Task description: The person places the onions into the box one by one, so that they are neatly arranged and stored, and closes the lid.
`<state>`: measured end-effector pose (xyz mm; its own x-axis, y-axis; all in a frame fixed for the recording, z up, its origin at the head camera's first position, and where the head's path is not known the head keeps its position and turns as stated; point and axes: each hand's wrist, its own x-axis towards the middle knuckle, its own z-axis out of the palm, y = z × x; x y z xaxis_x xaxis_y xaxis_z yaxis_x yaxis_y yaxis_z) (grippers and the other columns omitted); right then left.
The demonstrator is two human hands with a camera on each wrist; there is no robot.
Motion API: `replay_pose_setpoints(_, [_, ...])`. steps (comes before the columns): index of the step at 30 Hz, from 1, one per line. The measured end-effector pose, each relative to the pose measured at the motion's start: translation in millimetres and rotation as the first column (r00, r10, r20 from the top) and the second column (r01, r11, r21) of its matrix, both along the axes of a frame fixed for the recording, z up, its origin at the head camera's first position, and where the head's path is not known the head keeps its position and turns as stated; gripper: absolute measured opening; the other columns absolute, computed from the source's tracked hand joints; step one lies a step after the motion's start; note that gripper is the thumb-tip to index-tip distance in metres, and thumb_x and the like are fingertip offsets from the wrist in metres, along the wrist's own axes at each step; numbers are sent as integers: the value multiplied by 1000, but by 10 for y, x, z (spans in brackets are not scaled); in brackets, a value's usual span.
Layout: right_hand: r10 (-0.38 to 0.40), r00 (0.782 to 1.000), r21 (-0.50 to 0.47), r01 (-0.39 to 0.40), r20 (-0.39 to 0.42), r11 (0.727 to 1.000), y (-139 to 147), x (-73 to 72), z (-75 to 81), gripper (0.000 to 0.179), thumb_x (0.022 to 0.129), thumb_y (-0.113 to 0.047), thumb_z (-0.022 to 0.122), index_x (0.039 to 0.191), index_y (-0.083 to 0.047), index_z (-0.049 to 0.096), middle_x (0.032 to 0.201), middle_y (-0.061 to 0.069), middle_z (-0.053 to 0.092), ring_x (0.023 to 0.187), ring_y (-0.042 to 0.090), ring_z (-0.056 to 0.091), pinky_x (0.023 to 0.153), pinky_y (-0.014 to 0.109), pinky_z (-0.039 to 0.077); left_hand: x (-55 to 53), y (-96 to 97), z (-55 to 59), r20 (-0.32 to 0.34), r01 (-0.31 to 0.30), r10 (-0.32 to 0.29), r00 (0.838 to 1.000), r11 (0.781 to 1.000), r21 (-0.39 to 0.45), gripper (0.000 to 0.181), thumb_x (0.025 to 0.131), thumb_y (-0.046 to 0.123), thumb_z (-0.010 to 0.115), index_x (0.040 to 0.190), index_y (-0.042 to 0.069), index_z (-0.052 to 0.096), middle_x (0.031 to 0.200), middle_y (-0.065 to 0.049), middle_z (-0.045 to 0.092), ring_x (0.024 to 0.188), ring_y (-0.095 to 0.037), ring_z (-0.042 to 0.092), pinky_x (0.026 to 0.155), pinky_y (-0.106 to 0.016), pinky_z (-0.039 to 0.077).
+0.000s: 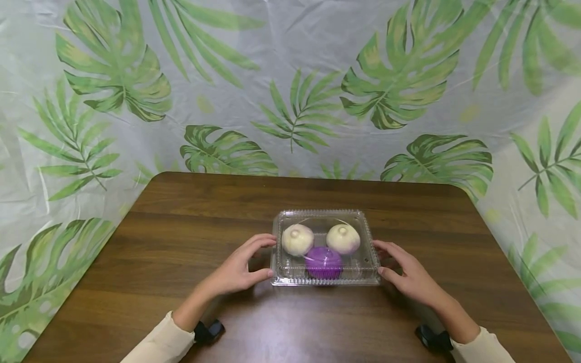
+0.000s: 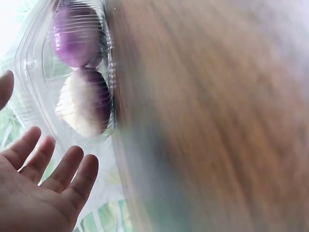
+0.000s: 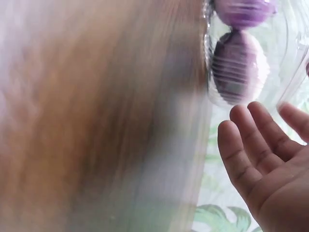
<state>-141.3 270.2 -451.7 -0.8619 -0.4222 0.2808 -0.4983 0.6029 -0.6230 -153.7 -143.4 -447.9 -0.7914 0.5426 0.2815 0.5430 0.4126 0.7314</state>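
Observation:
A clear plastic clamshell box [image 1: 286, 272] with a ridged rim lies closed on the wooden table. Inside it are two round cream-white pieces, the left one [image 1: 297, 240] and the right one [image 1: 343, 238], each with a small knob on top. In front of them is a ribbed purple piece [image 1: 324, 263]. At the box's left side is my left hand [image 1: 245, 264], thumb and fingers spread, fingertips right at the rim. My right hand [image 1: 406, 269] mirrors it at the right side. Both wrist views show relaxed, separated fingers beside the box, the left hand [image 2: 46, 186] and the right hand [image 3: 270, 159].
The brown wooden table [image 1: 181, 217] has rounded far corners. Behind it hangs a pale cloth [image 1: 308, 161] printed with green leaves. A dark strap [image 1: 210, 331] sits on the left wrist, and another strap [image 1: 433, 339] on the right.

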Motion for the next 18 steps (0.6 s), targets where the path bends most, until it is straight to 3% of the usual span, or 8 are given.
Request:
replay_pose_setpoints(3, [-9,997,-21,11,81,1000,-24,38,30,56,93,-5,63,145,-5,45,125,11,63,103,3,59,79,29,56,6,5,-17,2,-10,10,1000,1000,3,56,86,18,75,137,11,53,148,-6,49,132,-27,52,96,-49,53])
replay_pose_setpoints(6, [11,982,-76,3,187,997,-47,59,66,57,95,-7,62,148,-5,40,126,18,62,102,1,58,79,25,54,9,15,-15,47,-24,23,999,999,28,55,86,15,75,137,11,52,149,-7,48,128,-29,56,93,-48,55])
replay_pose_setpoints(9, [55,956,-153,-11,289,988,-69,56,82,62,97,-6,59,152,-5,32,122,22,61,97,-2,59,76,23,55,15,43,-2,137,-54,44,990,996,70,57,87,8,72,140,8,49,153,-10,43,120,-32,60,88,-43,57])
replay_pose_setpoints(11, [89,935,-222,-11,343,975,-79,47,79,65,97,-4,57,154,-2,26,114,21,63,91,0,62,74,25,57,19,74,10,231,-112,87,969,989,94,59,87,4,71,141,6,46,151,-14,43,114,-30,63,85,-37,58])
replay_pose_setpoints(13, [125,907,-290,-4,401,957,-83,41,70,66,98,-2,55,153,1,21,105,15,64,85,3,64,71,28,59,26,107,24,354,-200,150,923,974,107,54,89,5,68,138,3,46,141,-19,52,100,-27,67,78,-32,58])
replay_pose_setpoints(14, [139,887,-320,10,439,947,-83,39,69,64,99,-4,55,152,4,20,101,11,65,82,5,65,70,30,59,30,121,32,421,-243,178,890,964,105,49,90,8,67,135,1,47,133,-20,57,92,-24,68,74,-31,58])
replay_pose_setpoints(16, [156,840,-350,43,520,936,-84,39,74,53,100,-8,53,144,9,27,95,4,66,80,8,67,68,32,60,31,144,41,552,-315,217,805,945,87,34,93,14,63,121,-1,54,110,-16,64,76,-18,67,67,-29,56])
replay_pose_setpoints(18, [156,796,-340,67,585,938,-85,40,84,41,102,-13,52,131,14,38,92,2,68,81,11,68,68,33,60,32,155,46,641,-332,213,737,941,69,24,96,20,59,104,-2,58,90,-10,65,63,-13,64,62,-28,55])
